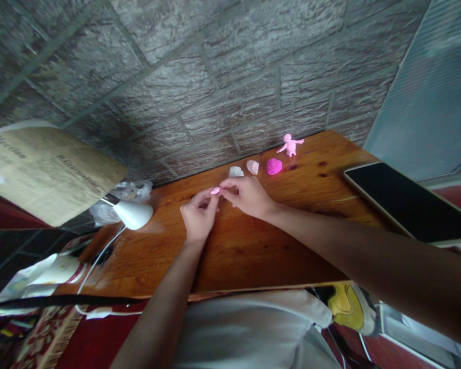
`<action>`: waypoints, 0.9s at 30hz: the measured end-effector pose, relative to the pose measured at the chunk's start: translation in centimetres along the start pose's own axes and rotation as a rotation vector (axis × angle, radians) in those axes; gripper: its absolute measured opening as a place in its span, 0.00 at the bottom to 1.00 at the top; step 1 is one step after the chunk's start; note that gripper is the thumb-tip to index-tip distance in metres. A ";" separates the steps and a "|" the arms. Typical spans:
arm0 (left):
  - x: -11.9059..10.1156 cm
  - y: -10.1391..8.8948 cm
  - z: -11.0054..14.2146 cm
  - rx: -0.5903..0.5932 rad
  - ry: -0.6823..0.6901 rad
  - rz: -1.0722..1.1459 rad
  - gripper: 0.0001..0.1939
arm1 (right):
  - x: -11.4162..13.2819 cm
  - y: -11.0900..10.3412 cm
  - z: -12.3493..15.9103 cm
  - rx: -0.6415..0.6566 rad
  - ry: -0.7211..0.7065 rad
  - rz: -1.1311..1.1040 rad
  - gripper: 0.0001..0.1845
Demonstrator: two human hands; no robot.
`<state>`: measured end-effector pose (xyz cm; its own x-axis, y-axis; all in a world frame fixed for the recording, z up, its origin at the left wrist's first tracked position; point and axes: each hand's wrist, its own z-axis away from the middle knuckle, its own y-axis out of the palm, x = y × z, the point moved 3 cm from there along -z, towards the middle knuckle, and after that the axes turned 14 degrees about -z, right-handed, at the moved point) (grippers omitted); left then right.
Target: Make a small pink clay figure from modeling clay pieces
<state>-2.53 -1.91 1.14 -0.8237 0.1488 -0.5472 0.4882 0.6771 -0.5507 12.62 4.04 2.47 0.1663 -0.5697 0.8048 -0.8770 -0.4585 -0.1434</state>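
Note:
A small piece of pink modelling clay (215, 190) is pinched between the fingertips of both my hands, just above the wooden table. My left hand (198, 214) grips it from the left, and my right hand (248, 195) meets it from the right. Behind my right hand lies a lump of white clay (236, 171), partly covered by the hand. Beside it are a pale pink lump (252, 167) and a bright magenta lump (274, 166). A pink clay figure (290, 145) with outstretched arms stands near the wall.
The wooden table (253, 256) meets a grey stone-block wall (234, 66). A lamp with a white base (135, 214) and a printed paper shade (49, 169) stands left, its cable hanging down. A tablet-like dark panel (411, 202) lies right. A yellow shoe (346, 307) is below the table.

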 end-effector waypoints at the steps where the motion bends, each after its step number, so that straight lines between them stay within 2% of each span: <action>1: 0.0 0.0 0.0 0.001 -0.002 0.000 0.17 | 0.0 0.0 0.0 -0.002 0.009 0.008 0.07; 10: -0.3 0.2 -0.2 0.016 -0.063 0.111 0.16 | 0.6 0.1 0.2 -0.029 -0.052 0.081 0.08; 14: -0.3 0.2 -0.2 0.045 -0.050 0.147 0.16 | 0.3 0.1 0.3 -0.050 -0.027 0.061 0.08; 19: -0.5 0.2 -0.1 0.087 0.025 0.097 0.17 | 0.0 -0.2 0.1 -0.028 -0.035 0.040 0.09; 27: -0.5 0.0 -0.1 0.073 0.008 0.014 0.16 | 0.3 -0.3 0.1 -0.007 -0.126 0.194 0.08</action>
<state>-2.17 -1.89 1.50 -0.8187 0.1645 -0.5502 0.5195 0.6207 -0.5873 12.99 3.89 2.70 0.0486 -0.7279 0.6840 -0.9012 -0.3272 -0.2842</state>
